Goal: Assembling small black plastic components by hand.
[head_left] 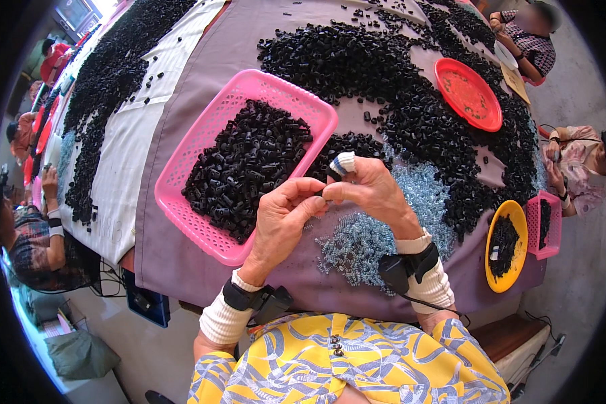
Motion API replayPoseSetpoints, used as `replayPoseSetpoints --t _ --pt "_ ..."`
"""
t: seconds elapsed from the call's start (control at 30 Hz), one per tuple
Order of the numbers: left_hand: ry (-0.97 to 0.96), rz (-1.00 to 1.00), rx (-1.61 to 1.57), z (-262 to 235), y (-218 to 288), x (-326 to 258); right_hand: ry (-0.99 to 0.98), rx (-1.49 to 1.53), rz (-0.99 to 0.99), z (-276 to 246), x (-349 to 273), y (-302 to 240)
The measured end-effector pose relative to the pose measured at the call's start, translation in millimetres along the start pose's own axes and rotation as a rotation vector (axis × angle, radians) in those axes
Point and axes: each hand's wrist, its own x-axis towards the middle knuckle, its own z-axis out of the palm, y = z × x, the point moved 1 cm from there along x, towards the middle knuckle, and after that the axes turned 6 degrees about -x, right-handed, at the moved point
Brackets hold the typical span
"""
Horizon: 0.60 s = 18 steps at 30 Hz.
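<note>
My left hand (284, 217) and my right hand (369, 187) meet above the table, fingertips pinched together. Whatever lies between the fingers is too small and too covered to name. A striped cloth cover wraps a finger of my right hand. Left of my hands, a pink perforated basket (194, 227) holds a heap of small black plastic parts (246, 165). Below and beyond my right hand spreads a pile of small, shiny, light-blue coiled pieces, which look like springs (360, 246).
More black parts (337, 57) cover the far table. A red plate (471, 94), a yellow plate (495, 273) and a small pink basket (544, 248) are at the right. Other people sit at both sides. Wrist-worn devices (411, 266) with a cable are on my arms.
</note>
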Motion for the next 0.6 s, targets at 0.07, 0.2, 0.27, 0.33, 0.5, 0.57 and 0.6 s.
replayPoseSetpoints --t 0.07,0.2,0.27,0.33,0.5,0.57,0.6 --pt "0.0 0.003 -0.046 -1 1 0 0.006 0.084 0.021 0 0 -3" --pt "0.048 0.002 -0.117 -7 9 -2 0.158 -0.094 -0.073 -6 -2 17" --pt "0.069 -0.017 -0.169 -11 11 -1 0.145 -0.292 -0.138 -3 -3 38" --pt "0.114 -0.002 -0.195 -14 12 -1 0.112 -0.685 -0.274 0 -4 53" --pt "0.104 -0.013 -0.206 -16 11 -4 0.129 -0.997 -0.31 16 -5 57" --pt "0.126 -0.04 -0.205 -14 11 -5 0.092 -1.047 -0.292 18 -4 55" --pt "0.125 -0.038 -0.205 -12 10 -6 0.093 -1.048 -0.293 15 -5 53"
